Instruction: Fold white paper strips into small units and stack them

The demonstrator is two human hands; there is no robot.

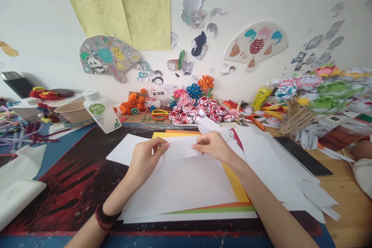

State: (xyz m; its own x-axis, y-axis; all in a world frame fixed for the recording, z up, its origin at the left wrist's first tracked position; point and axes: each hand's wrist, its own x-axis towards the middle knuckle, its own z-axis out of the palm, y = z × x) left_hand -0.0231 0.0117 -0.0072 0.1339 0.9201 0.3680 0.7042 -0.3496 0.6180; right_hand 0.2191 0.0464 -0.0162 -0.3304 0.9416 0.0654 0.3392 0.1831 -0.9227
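White paper [180, 148] is pinched at 2 sides by the left hand [147, 157] and right hand [213, 145], probably to keep it flat.

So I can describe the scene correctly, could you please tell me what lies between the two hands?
In the head view, a piece of white paper spans the stretch between the left hand and right hand.
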